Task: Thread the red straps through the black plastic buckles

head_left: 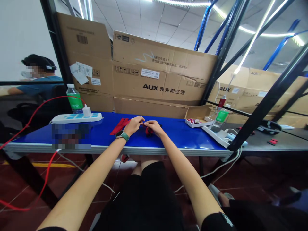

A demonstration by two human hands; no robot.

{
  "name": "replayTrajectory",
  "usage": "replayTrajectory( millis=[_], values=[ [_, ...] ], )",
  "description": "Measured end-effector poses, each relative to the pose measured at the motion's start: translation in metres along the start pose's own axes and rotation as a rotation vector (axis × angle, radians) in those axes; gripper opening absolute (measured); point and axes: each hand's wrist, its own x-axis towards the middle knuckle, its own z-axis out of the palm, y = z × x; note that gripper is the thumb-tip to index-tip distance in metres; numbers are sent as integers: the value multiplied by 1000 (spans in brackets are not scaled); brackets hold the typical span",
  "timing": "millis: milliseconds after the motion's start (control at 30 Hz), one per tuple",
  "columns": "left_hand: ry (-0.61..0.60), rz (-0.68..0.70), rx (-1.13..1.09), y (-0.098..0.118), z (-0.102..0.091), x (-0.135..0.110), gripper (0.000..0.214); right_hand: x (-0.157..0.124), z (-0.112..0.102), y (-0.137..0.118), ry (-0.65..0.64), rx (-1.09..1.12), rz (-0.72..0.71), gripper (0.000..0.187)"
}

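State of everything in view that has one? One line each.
Left hand: raised, fingers curled, reaching toward right hand.
Right hand: raised, fingertips near left hand's; any held item too small to tell.
Small red item: below right hand.
Red strips: lying flat.
Power strip: white plug inserted.
Water bottle: upright, capped.
Small cardboard box: open, flap raised.
AUX carton: standing on edge.

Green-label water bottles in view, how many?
2. One stands at the left, behind the white power strip on the blue table. The other stands at the right, beside the small open cardboard box. More could be hidden behind the boxes.
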Motion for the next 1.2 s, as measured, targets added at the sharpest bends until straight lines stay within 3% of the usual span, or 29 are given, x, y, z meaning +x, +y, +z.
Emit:
replayTrajectory(
  millis=[233,433,733,1000,1200],
  values=[
    [-43,15,4,1,2,-1,26,0,-3,1,19,-4,-67,47],
    [-103,0,27,4,2,-3,8,4,-2,8,42,41,-58,47],
    [83,-187,100,12,-5,-3,7,10,-3,13,217,295,-69,54],
    [48,-185,139,10,-1,-3,10,14,-12,26,431,52,84,59],
    [8,-231,148,6,1,-5,10,17,-5,31,295,123,89,50]
  ],
)
